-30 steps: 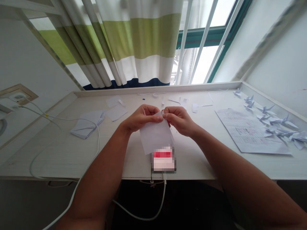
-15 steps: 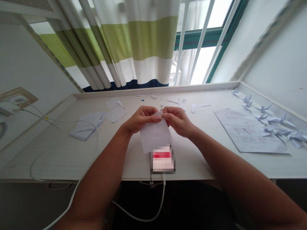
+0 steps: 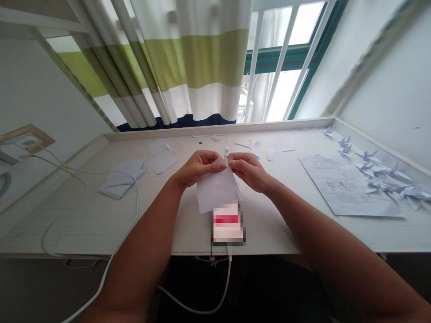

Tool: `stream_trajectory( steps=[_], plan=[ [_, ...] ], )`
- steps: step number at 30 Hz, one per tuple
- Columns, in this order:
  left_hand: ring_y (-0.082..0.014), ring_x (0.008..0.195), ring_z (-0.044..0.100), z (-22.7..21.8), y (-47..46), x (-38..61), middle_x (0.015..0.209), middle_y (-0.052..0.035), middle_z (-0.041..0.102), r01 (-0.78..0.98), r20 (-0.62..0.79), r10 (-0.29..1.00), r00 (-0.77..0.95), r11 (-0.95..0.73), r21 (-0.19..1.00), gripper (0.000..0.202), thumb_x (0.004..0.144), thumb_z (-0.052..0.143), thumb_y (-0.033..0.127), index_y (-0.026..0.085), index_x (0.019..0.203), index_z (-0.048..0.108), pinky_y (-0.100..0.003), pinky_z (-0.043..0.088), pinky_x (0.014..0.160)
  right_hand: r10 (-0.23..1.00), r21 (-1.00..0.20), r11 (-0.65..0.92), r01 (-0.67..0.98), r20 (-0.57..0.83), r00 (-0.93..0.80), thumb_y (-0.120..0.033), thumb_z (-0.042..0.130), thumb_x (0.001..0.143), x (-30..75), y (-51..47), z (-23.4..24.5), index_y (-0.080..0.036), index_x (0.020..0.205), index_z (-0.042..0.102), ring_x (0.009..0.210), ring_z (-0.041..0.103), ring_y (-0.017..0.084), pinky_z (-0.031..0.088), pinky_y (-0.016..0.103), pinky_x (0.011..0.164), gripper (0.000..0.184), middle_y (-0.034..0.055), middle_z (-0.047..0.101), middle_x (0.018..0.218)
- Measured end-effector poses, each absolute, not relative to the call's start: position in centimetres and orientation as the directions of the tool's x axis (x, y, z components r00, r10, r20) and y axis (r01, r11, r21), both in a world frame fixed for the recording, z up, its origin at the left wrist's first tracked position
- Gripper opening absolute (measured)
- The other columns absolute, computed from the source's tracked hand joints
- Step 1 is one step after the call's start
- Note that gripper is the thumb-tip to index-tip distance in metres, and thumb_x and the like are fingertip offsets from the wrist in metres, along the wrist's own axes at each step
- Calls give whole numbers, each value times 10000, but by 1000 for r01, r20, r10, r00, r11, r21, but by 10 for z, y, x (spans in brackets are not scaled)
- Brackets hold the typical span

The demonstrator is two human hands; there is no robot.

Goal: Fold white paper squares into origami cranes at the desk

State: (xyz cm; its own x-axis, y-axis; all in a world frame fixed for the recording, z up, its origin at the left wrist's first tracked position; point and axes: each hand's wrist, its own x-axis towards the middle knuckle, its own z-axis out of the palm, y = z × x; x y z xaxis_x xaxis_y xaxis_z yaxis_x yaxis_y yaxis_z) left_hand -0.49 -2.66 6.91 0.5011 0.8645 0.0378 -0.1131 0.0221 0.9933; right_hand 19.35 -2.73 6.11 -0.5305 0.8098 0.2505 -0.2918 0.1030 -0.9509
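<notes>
Between both hands a white sheet of paper (image 3: 217, 190) is held up, hanging down over the desk. My left hand (image 3: 202, 167) is closed, its thumb and fingers pinching the upper edge of the paper. My right hand (image 3: 248, 168) is closed too, thumb and forefinger pinching the paper's top right corner, close to the left fingertips. Just below the sheet lies a phone (image 3: 227, 224) with a blurred screen, a white cable plugged into its near end. The paper's lower edge comes near the phone's top.
At the right, several folded paper cranes (image 3: 380, 170) stand beside and on a printed sheet (image 3: 343, 188). A stack of paper (image 3: 121, 178) lies left, with loose pieces (image 3: 163, 160) behind it. Paper scraps (image 3: 270, 154) lie at the back. A white cable (image 3: 137, 197) crosses the left side.
Both hands keep their pinch on the paper. My right fingertips have shifted slightly, and the sheet's lower edge sits a little higher. The view has moved slightly.
</notes>
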Motion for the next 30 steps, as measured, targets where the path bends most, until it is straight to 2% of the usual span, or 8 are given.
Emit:
stream_trajectory(
  steps=[5, 11, 16, 21, 30],
  plan=[
    [-122, 584, 660, 71, -26, -10, 719, -31, 724, -67, 5, 842, 540, 38, 997, 353, 707, 934, 414, 131, 765, 731, -191, 493, 514, 793, -952, 142, -271, 273, -544, -283, 684, 831, 194, -28, 60, -180, 624, 577, 593, 414, 104, 341, 247, 561, 255, -39, 471, 607],
    [-175, 637, 716, 77, -30, -11, 785, -75, 776, 60, -81, 778, 623, 56, 997, 342, 729, 916, 420, 127, 871, 814, -233, 541, 547, 763, -957, 168, -235, 277, -584, -262, 670, 829, 195, -28, 61, -167, 617, 619, 541, 426, 96, 335, 241, 522, 238, -37, 510, 558],
    [-171, 612, 707, 77, -32, -8, 789, -84, 783, 32, -81, 771, 631, 78, 996, 324, 736, 909, 397, 122, 884, 819, -232, 529, 525, 739, -950, 183, -254, 304, -602, -243, 653, 838, 197, -28, 62, -176, 604, 598, 507, 404, 88, 314, 234, 498, 249, -47, 492, 517],
    [-144, 583, 683, 73, -32, -4, 753, -74, 769, -53, -49, 795, 605, 102, 993, 302, 724, 910, 367, 111, 847, 808, -213, 508, 518, 770, -935, 246, -255, 349, -535, -258, 656, 862, 195, -30, 62, -185, 605, 546, 514, 367, 81, 285, 223, 489, 289, -54, 466, 527],
    [-147, 593, 681, 70, -32, -3, 730, -63, 741, -62, -33, 813, 581, 84, 995, 316, 727, 908, 391, 115, 788, 765, -222, 513, 531, 791, -940, 151, -306, 300, -533, -284, 701, 839, 193, -30, 62, -191, 613, 542, 507, 353, 82, 303, 217, 479, 292, -62, 430, 529]
  ],
)
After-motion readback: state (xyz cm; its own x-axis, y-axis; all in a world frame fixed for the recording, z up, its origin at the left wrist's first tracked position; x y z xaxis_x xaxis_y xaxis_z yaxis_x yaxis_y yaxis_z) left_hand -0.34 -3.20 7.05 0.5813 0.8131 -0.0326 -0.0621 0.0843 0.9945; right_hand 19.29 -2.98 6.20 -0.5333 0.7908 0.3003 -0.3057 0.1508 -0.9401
